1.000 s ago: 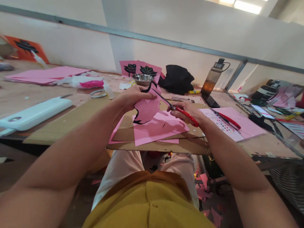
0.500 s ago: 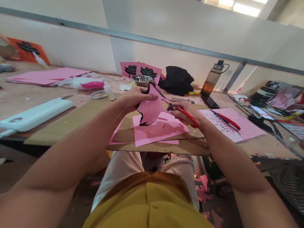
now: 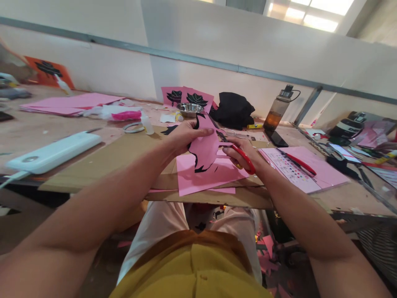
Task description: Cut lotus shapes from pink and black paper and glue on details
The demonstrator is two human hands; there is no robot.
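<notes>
Cut-out (image 3: pixel 204 150), pink paper with a ragged black edge, is hanging roughly upright in my left hand (image 3: pixel 185 136), in front of me and over the table (image 3: pixel 56 124). Through the head camera I am watching the left fingers clamping on its upper left part: the thumb is lying across the pink face, while the other fingers are mostly hiding behind the paper, so I cannot tell how they are set.

My right hand (image 3: pixel 240 152) is gripping red-handled scissors (image 3: pixel 246 160), its fingers curling in around the handles. The blades are reaching up toward the cut-out's right edge, where the paper is partly covering them; I cannot tell how far apart they are standing. Narrow pink strips are running from the cut-out's right side toward the right fingers, and I cannot make out whether they are touching.

Below both hands, a pink sheet (image 3: pixel 187 180) is lying on brown cardboard (image 3: pixel 114 161). Beyond the left hand, a metal bowl (image 3: pixel 190 109) is sitting before two pink cards (image 3: pixel 197 100) bearing black shapes, with a black bundle (image 3: pixel 235 111) resting beside them. To the right, a bottle (image 3: pixel 275 111) is standing near a dark phone (image 3: pixel 277 139), and a red-handled tool (image 3: pixel 301 164) is lying by a printed sheet (image 3: pixel 287 171).
</notes>
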